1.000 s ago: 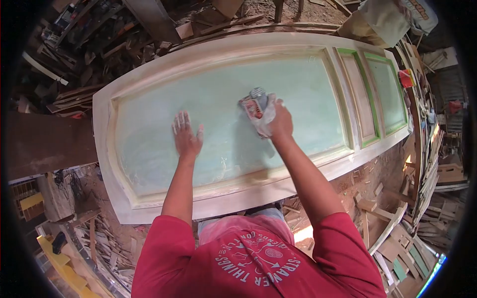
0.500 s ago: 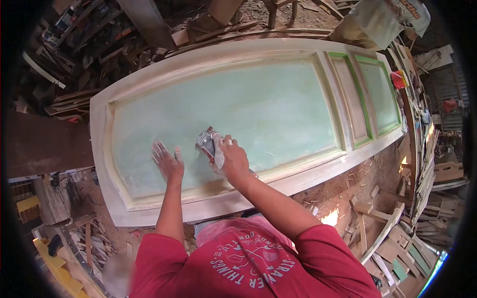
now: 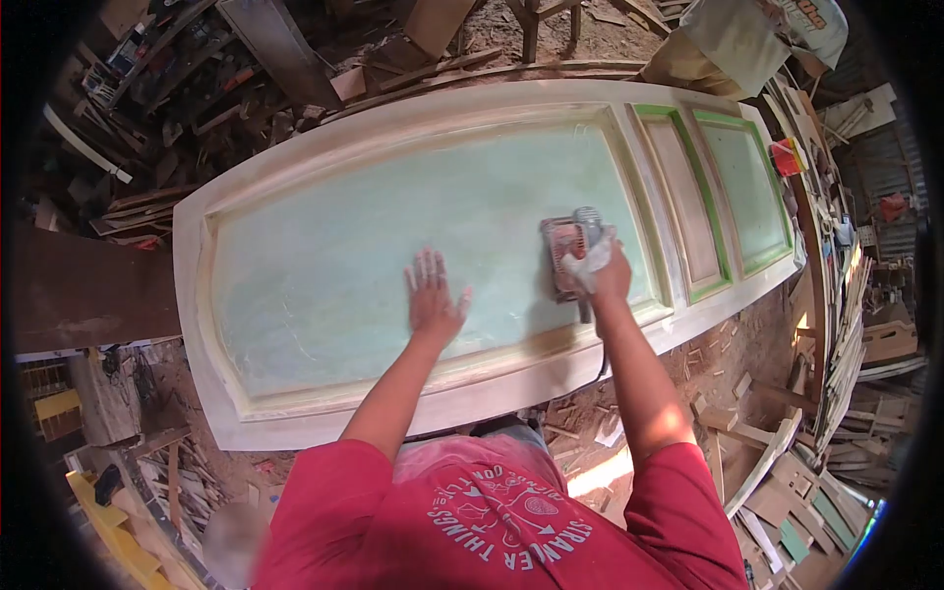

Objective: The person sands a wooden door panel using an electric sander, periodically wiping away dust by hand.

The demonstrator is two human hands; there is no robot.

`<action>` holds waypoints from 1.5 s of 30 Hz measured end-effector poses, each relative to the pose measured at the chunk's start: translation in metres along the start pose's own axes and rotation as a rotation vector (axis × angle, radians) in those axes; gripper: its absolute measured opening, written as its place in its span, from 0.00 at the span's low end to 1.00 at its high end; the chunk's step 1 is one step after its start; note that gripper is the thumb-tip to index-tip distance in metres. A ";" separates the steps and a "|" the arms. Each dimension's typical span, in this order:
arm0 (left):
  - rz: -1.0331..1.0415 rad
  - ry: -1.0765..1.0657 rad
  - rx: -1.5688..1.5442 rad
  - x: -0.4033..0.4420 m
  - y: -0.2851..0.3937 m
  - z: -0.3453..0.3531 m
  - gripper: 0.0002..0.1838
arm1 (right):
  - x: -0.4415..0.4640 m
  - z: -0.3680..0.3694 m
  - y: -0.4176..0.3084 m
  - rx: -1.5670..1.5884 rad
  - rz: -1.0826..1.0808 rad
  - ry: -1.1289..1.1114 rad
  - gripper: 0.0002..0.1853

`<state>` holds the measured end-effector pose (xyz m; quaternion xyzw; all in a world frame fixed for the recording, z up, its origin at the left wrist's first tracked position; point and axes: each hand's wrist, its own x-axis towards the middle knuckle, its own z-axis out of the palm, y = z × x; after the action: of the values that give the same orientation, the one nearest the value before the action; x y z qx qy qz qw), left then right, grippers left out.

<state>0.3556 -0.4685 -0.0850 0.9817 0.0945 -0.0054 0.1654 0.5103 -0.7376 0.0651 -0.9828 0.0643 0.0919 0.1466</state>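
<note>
A large pale door [image 3: 324, 418] with a whitish frame lies flat in front of me, its wide panel [image 3: 364, 216] coated in dusty light green. My right hand [image 3: 602, 265] grips a power sander [image 3: 564, 251], reddish and dust-covered, over the right part of that panel. From the sander a dark cord hangs past the door's near edge. Flat on the middle of the panel, fingers spread, rests my left hand [image 3: 433, 300], its fingertips white with dust. Two narrower panels edged in green, one bare brown [image 3: 680, 202] and one green [image 3: 739, 187], are at the door's right end.
Wood offcuts [image 3: 787, 482] and scraps litter the ground around the door. Stacked boards [image 3: 836, 364] stand on the right, near a red and yellow can [image 3: 785, 157]. A pale sack [image 3: 718, 44] sits beyond the far right corner, and a dark brown board [image 3: 88, 290] lies left.
The sander and my right hand have travelled right across the green panel, and the sander has turned. My left hand has also shifted right and slightly up, still spread.
</note>
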 end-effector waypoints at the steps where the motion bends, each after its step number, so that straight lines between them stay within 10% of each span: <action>1: 0.041 -0.020 0.002 0.006 0.016 0.003 0.56 | 0.010 -0.002 0.019 -0.006 0.020 0.017 0.47; 10: 0.471 -0.195 -0.095 0.018 0.072 0.008 0.52 | 0.044 -0.024 0.129 -0.011 0.087 0.203 0.44; 16: 0.180 -0.095 -0.053 0.014 -0.018 -0.023 0.52 | 0.033 -0.011 0.144 -0.005 0.064 0.186 0.44; 33: -0.269 0.207 0.170 -0.113 -0.303 -0.090 0.51 | -0.138 0.076 -0.158 0.042 -0.203 -0.046 0.41; 45: -0.358 0.248 0.210 -0.194 -0.385 -0.121 0.50 | -0.291 0.168 -0.310 0.134 -0.622 -0.218 0.43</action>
<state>0.0902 -0.1075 -0.0870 0.9542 0.2858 0.0760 0.0459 0.2472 -0.3643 0.0503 -0.9279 -0.2489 0.1431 0.2381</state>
